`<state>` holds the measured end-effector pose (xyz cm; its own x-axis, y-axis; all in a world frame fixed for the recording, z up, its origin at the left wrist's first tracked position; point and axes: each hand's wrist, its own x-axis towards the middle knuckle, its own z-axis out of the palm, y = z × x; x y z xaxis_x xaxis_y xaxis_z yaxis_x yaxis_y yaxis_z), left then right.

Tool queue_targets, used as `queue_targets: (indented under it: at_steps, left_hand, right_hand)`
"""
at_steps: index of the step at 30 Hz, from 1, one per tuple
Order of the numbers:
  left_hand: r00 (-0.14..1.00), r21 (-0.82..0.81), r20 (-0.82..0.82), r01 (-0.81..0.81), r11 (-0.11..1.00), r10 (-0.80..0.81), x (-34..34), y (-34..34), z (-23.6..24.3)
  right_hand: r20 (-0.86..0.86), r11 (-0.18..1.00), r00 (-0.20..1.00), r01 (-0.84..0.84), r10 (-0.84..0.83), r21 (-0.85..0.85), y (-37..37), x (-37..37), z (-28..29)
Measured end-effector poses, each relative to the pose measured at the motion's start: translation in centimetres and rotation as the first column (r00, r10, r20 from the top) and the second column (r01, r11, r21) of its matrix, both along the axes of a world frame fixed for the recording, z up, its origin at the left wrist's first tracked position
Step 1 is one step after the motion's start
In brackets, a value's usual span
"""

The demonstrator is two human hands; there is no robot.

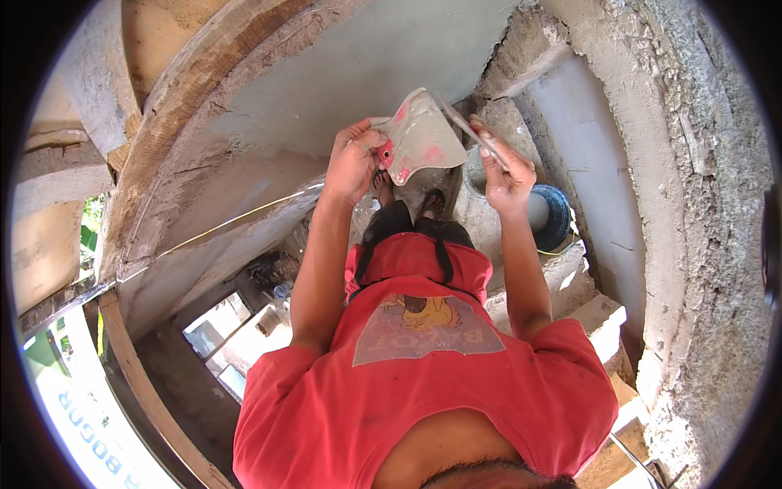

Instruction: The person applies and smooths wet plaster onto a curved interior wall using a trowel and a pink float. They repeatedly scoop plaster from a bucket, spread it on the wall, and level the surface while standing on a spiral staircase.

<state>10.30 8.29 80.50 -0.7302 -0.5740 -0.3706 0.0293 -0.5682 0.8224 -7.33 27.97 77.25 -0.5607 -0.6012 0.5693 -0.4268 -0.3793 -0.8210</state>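
Well, you stand amid rough masonry, with a grey plastered wall beyond and to the left of the mortar-smeared red board. Left of that board, a pale string line runs along the wall, and a timber beam stands farther left. A dark bucket sits to its right, nearer you. The board hides some ground near your feet. Your left hand grips its left edge; your right hand grasps a thin trowel-like blade, edge-on beside it; whether they touch, I cannot tell.
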Motion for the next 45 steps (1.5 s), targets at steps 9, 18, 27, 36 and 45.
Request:
queue_targets:
  at_steps: [9, 18, 27, 36, 45]
  left_hand:
    - [0.998, -0.118, -0.056, 0.012, 0.993, -0.019, -1.9, -1.0, 3.2]
    - [0.974, -0.672, 0.167, -0.001, 0.74, 0.153, -1.7, 0.7, 2.6]
    - [0.984, -0.981, 0.177, 0.173, 0.091, 0.038, -2.0, 3.3, -0.7]
    - [0.91, -0.903, 0.413, 0.415, -0.115, 0.042, 1.5, 2.8, -3.6]
    - [0.804, -0.802, 0.583, 0.547, 0.238, 0.117, 5.7, -3.5, -12.8]
  right_hand:
    - [-0.397, 0.99, 0.911, 0.134, -0.11, 0.034, -1.4, -0.8, -0.7]
    - [0.786, 0.955, 0.552, 0.065, -0.277, 0.29, 1.6, 1.1, -1.7]
    - [0.954, 0.978, 0.222, -0.009, -0.2, 0.208, -1.9, 2.2, -1.4]
    - [0.974, 0.979, 0.173, -0.117, -0.144, 0.165, -2.9, 2.0, -3.4]
    - [0.984, 0.986, 0.155, -0.157, 0.085, -0.06, -2.9, 1.2, -9.6]
